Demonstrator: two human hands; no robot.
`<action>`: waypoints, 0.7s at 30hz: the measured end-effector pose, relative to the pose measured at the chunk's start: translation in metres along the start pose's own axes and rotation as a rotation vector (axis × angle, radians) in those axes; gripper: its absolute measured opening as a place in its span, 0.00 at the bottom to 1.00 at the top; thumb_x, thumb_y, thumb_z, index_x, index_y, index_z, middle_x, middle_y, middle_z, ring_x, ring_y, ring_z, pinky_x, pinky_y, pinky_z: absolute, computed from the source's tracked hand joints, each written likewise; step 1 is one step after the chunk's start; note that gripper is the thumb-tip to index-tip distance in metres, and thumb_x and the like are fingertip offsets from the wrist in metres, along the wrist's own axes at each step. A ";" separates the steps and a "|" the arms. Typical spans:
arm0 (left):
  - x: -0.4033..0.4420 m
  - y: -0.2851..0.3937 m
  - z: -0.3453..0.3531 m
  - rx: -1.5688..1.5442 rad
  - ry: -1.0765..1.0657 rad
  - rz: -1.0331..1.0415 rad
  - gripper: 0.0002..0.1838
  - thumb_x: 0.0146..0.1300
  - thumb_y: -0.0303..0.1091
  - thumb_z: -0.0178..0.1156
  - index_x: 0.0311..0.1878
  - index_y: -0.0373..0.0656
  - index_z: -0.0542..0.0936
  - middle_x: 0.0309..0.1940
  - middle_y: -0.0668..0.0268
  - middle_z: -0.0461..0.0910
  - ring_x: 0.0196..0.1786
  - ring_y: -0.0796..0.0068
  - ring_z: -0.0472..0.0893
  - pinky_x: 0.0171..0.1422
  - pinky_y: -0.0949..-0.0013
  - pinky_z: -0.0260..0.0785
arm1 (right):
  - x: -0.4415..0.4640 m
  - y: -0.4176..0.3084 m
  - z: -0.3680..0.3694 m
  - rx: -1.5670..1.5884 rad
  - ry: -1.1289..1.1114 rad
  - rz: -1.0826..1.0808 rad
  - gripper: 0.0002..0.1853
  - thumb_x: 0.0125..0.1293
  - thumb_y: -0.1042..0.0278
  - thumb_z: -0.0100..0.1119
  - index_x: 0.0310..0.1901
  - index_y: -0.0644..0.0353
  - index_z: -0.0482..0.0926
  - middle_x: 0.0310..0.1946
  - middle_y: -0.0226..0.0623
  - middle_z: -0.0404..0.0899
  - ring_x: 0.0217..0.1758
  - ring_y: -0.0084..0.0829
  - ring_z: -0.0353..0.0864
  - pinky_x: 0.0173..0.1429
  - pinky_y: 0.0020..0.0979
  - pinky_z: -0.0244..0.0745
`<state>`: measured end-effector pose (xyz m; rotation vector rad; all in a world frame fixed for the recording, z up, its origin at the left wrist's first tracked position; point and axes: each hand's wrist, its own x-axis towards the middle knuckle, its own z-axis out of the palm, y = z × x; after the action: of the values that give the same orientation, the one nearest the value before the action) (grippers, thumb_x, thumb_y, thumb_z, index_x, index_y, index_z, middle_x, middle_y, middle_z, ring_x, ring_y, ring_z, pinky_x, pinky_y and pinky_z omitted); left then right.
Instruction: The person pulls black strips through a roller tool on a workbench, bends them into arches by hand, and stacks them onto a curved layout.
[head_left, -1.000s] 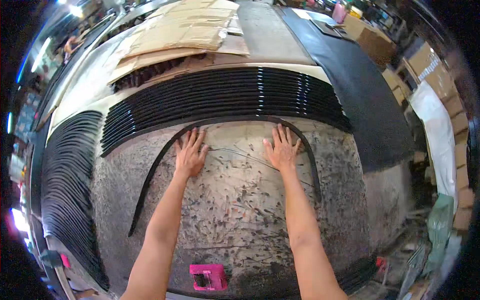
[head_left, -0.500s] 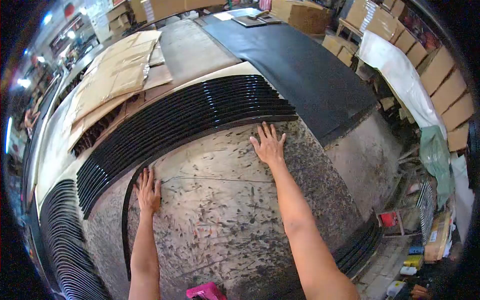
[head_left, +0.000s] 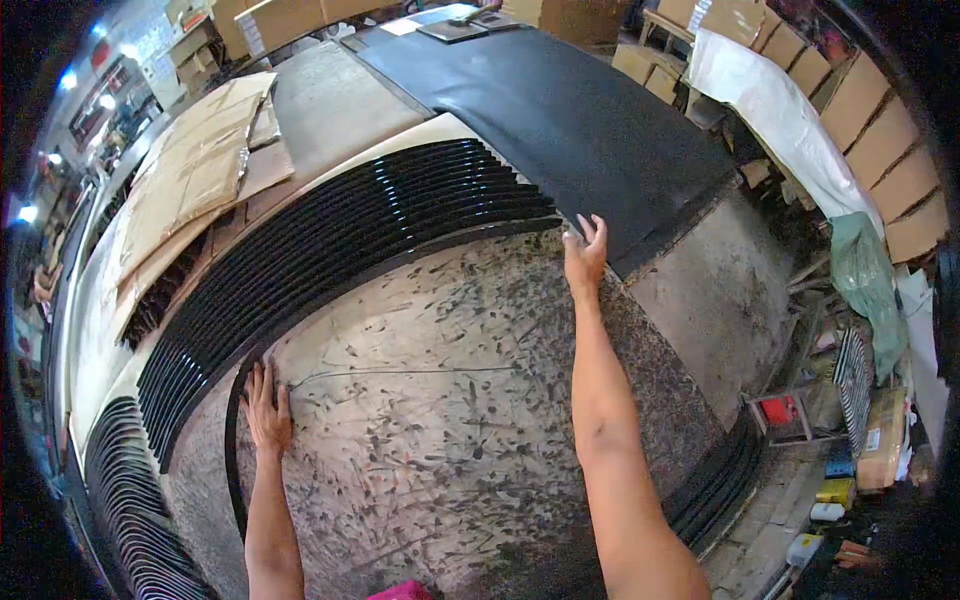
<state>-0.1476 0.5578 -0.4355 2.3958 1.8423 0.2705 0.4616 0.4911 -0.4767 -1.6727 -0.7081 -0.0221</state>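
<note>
Long black strips (head_left: pixel 340 225) lie side by side in a curved row across the stained work table (head_left: pixel 400 440). The nearest strip (head_left: pixel 233 440) bends away from the row at the left and runs down toward me. My left hand (head_left: pixel 267 410) rests flat beside that bend, fingers stretched out and touching or almost touching the strip. At the right ends of the row is my right hand (head_left: pixel 586 258), its thumb and fingers apart. I cannot tell whether its fingertips touch a strip end; nothing shows in its grasp.
Another bundle of black strips (head_left: pixel 135 510) lies at the left, and more strips (head_left: pixel 715 485) at the lower right. A smooth black sheet (head_left: pixel 570 120) covers the far right of the table. Flattened cardboard (head_left: pixel 190 190) is stacked at the far left. Boxes (head_left: pixel 880 140) line the right side.
My right hand has moved right, from the front strip to the row's right ends, and turned. My left hand stays flat by the bend. The whole view has shifted slightly.
</note>
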 end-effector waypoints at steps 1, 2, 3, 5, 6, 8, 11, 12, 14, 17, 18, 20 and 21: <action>0.000 -0.002 0.002 0.004 0.002 0.002 0.30 0.77 0.48 0.48 0.79 0.52 0.64 0.81 0.62 0.55 0.83 0.52 0.52 0.82 0.37 0.40 | -0.004 0.001 0.001 0.001 -0.017 -0.028 0.33 0.64 0.72 0.61 0.70 0.64 0.62 0.65 0.43 0.78 0.67 0.42 0.76 0.70 0.40 0.68; 0.000 -0.002 0.003 0.009 0.005 0.003 0.30 0.77 0.48 0.48 0.79 0.52 0.63 0.81 0.62 0.55 0.83 0.51 0.52 0.82 0.37 0.40 | -0.006 -0.001 0.001 0.004 -0.035 -0.056 0.34 0.63 0.72 0.61 0.71 0.63 0.62 0.66 0.42 0.78 0.67 0.42 0.76 0.71 0.40 0.67; 0.001 -0.002 0.002 0.015 0.010 0.018 0.31 0.77 0.47 0.48 0.79 0.51 0.63 0.81 0.62 0.55 0.82 0.51 0.53 0.82 0.38 0.40 | -0.007 -0.006 -0.001 -0.057 -0.064 -0.015 0.35 0.62 0.71 0.63 0.70 0.62 0.61 0.66 0.40 0.78 0.67 0.43 0.76 0.73 0.41 0.65; 0.002 -0.006 0.006 0.024 0.025 0.022 0.31 0.77 0.48 0.48 0.79 0.52 0.63 0.81 0.62 0.56 0.82 0.50 0.53 0.82 0.37 0.40 | -0.006 -0.003 0.002 -0.124 -0.040 -0.097 0.35 0.61 0.67 0.64 0.69 0.59 0.62 0.64 0.35 0.81 0.67 0.44 0.76 0.71 0.44 0.65; 0.002 -0.007 0.008 0.026 0.033 0.024 0.30 0.77 0.48 0.48 0.79 0.53 0.63 0.81 0.61 0.56 0.82 0.50 0.53 0.82 0.37 0.41 | -0.005 -0.001 0.003 -0.159 -0.029 -0.140 0.35 0.61 0.65 0.65 0.69 0.57 0.62 0.63 0.32 0.82 0.67 0.45 0.76 0.70 0.45 0.65; 0.001 -0.007 0.007 0.017 0.023 0.032 0.30 0.77 0.48 0.48 0.79 0.55 0.63 0.81 0.61 0.56 0.82 0.50 0.53 0.81 0.37 0.42 | -0.005 0.001 0.002 -0.202 -0.058 -0.127 0.36 0.61 0.64 0.65 0.69 0.56 0.61 0.64 0.31 0.81 0.69 0.42 0.75 0.72 0.45 0.61; 0.002 -0.007 0.008 0.041 0.023 0.015 0.30 0.77 0.49 0.47 0.79 0.57 0.63 0.81 0.61 0.57 0.82 0.49 0.54 0.81 0.36 0.43 | -0.005 0.001 0.003 -0.249 -0.105 -0.088 0.36 0.62 0.63 0.65 0.70 0.56 0.61 0.66 0.31 0.79 0.71 0.41 0.72 0.75 0.47 0.56; 0.002 -0.008 0.009 0.056 0.023 0.005 0.29 0.77 0.49 0.47 0.79 0.58 0.63 0.81 0.61 0.57 0.82 0.49 0.54 0.80 0.36 0.44 | -0.006 0.001 0.005 -0.306 -0.118 -0.064 0.36 0.63 0.62 0.64 0.70 0.57 0.61 0.66 0.31 0.79 0.72 0.41 0.71 0.75 0.49 0.54; 0.002 -0.008 0.009 0.055 0.028 0.010 0.29 0.77 0.50 0.47 0.79 0.57 0.63 0.80 0.61 0.58 0.82 0.49 0.55 0.80 0.35 0.43 | -0.007 -0.002 0.005 -0.380 -0.163 -0.011 0.37 0.63 0.61 0.64 0.71 0.58 0.60 0.68 0.32 0.77 0.73 0.40 0.69 0.77 0.50 0.51; 0.001 -0.002 0.005 0.062 0.034 0.018 0.29 0.77 0.49 0.47 0.79 0.57 0.64 0.80 0.61 0.58 0.81 0.49 0.55 0.81 0.36 0.43 | -0.008 -0.008 0.004 -0.460 -0.205 0.029 0.40 0.65 0.58 0.63 0.74 0.61 0.57 0.72 0.38 0.72 0.76 0.40 0.65 0.79 0.52 0.48; 0.001 0.000 0.003 0.066 0.037 0.021 0.29 0.77 0.49 0.47 0.79 0.56 0.64 0.80 0.61 0.58 0.81 0.49 0.55 0.81 0.36 0.43 | -0.012 -0.008 0.006 -0.505 -0.185 0.010 0.41 0.66 0.56 0.62 0.75 0.62 0.56 0.73 0.40 0.70 0.77 0.41 0.64 0.79 0.53 0.46; 0.000 0.002 0.000 0.016 0.044 0.031 0.29 0.77 0.49 0.48 0.78 0.56 0.65 0.80 0.61 0.58 0.81 0.50 0.55 0.81 0.36 0.44 | -0.027 -0.013 0.010 -0.692 -0.161 -0.080 0.41 0.68 0.50 0.59 0.76 0.62 0.57 0.75 0.44 0.66 0.79 0.44 0.60 0.80 0.55 0.44; -0.001 0.002 0.001 -0.011 0.048 0.032 0.29 0.77 0.48 0.48 0.78 0.56 0.65 0.80 0.61 0.58 0.81 0.50 0.56 0.81 0.37 0.44 | -0.041 -0.021 0.012 -0.835 -0.158 -0.154 0.41 0.70 0.47 0.57 0.76 0.62 0.58 0.76 0.45 0.64 0.80 0.46 0.58 0.81 0.57 0.42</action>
<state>-0.1456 0.5564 -0.4357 2.4345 1.8179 0.3424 0.4141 0.4855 -0.4772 -2.4239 -1.0306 -0.3373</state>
